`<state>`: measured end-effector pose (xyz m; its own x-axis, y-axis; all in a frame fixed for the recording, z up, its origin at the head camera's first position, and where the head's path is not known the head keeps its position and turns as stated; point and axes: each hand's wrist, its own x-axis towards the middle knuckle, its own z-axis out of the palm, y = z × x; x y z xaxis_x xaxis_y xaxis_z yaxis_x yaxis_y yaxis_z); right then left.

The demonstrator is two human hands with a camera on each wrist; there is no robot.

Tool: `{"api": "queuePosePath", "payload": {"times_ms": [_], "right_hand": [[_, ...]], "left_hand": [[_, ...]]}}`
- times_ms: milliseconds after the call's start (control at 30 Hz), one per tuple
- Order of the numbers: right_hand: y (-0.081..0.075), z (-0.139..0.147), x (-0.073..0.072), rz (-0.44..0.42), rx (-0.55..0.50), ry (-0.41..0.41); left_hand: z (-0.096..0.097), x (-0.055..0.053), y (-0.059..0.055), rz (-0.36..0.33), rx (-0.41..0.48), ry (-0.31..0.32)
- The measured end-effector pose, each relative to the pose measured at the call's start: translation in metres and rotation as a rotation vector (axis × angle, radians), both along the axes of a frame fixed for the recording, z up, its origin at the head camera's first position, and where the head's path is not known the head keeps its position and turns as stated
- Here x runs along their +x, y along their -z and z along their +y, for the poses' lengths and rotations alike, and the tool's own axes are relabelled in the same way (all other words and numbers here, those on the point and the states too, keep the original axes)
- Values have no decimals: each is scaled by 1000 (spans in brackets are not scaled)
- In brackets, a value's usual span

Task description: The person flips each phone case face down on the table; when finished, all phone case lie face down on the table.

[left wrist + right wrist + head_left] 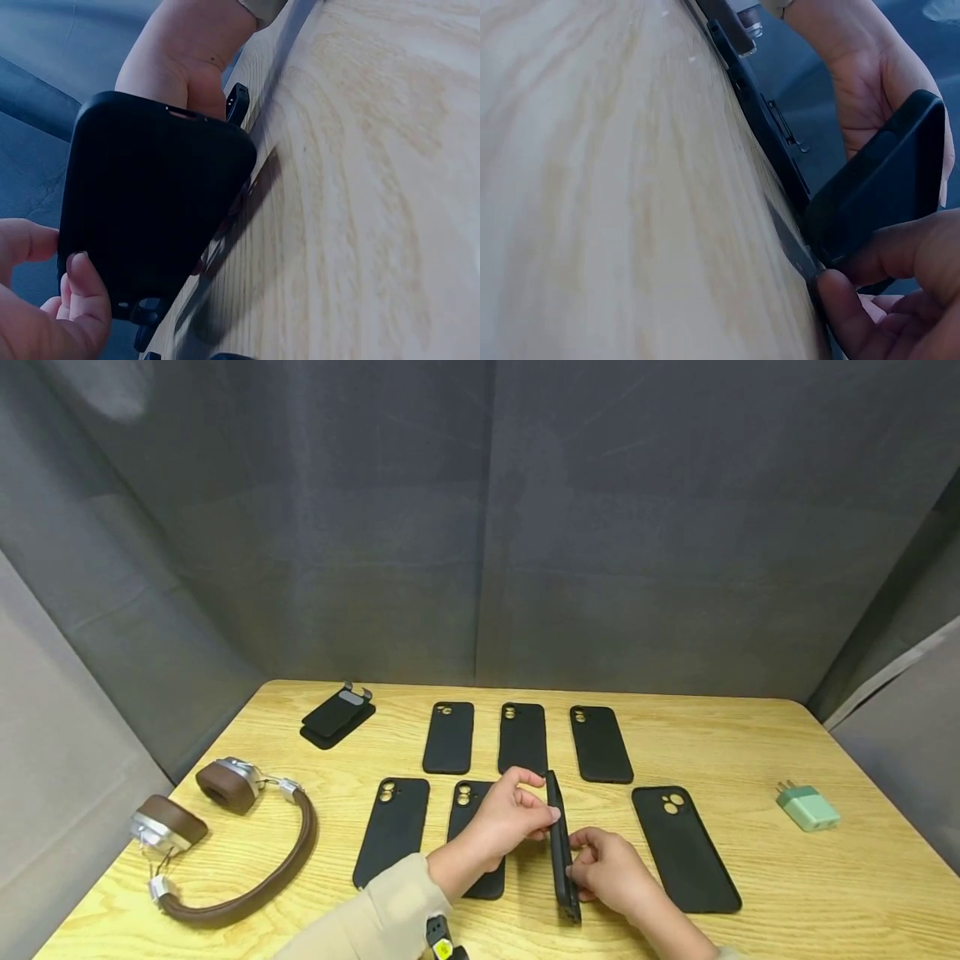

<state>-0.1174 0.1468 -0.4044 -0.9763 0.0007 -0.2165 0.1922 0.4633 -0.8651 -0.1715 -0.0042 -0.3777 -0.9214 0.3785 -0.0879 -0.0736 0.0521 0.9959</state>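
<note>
A black phone case (558, 847) stands tilted up on its long edge near the middle of the table, held by both hands. My left hand (510, 814) pinches its far part, thumb on the broad side. Lower down, my right hand (609, 868) pinches the near part between thumb and fingers. The left wrist view shows the broad face of the case (150, 195), with the camera opening at its lower end. The right wrist view has the right thumb and fingers close to the wood, at the case's (885, 180) lower edge. A second case (487, 887) lies partly hidden under the left wrist.
Several black phone cases lie flat around the hands, including one at the right (686, 852) and one at the left (392, 831). Brown headphones (247, 897) rest at the left, a black stand (337, 714) at the back left, a green plug adapter (810, 808) at the right.
</note>
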Motion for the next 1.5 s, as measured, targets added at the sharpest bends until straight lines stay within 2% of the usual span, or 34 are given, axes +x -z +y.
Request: {"api": "queuePosePath", "payload": {"times_ms": [133,400,667,800,967,1133,1500], "right_hand": [[2,-3,0,25,15,-20],[2,-7,-3,41,107,19],[1,-3,1,26,95,1],[-7,3,5,28,49,-6],[-26,10,10,47,-19,19],[-41,12,16,47,-43,38],[-44,5,23,12,-49,4]], "left_hand": [[1,2,0,-4,4,5],[5,4,-1,-8,-45,22],[8,4,2,-23,-43,39],[8,4,2,-27,-39,41],[8,4,2,-31,-40,41],[9,3,1,-31,-49,38],[9,4,2,-31,-52,41]]}}
